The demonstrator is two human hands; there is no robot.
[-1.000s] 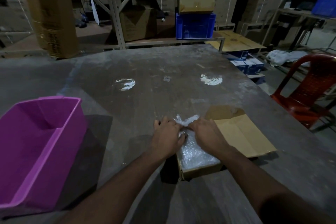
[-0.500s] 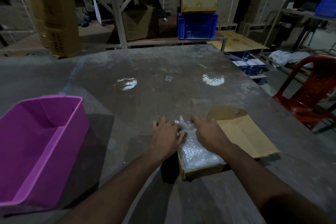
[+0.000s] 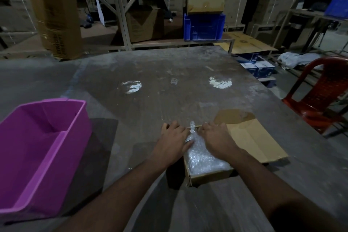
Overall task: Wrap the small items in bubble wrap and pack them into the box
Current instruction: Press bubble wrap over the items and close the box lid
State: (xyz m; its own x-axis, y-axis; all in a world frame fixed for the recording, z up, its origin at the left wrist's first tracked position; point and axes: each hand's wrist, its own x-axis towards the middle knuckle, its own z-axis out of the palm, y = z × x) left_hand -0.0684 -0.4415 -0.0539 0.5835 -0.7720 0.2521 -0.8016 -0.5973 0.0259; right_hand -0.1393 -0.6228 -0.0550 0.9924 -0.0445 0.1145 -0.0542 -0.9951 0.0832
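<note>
The bubble-wrapped bundle (image 3: 202,153) is pressed down inside the cardboard box (image 3: 209,176) by the left hand (image 3: 172,142) and right hand (image 3: 216,140), fingers laid fairly flat on it. If pressure is released unevenly, the springy wrap could be pushed back above the rim, blocking the open flap (image 3: 256,141).

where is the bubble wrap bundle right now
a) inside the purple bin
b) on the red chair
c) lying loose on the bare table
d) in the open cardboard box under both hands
d: the bubble wrap bundle fills the cardboard box, with the left hand and right hand pressing on it.
</note>
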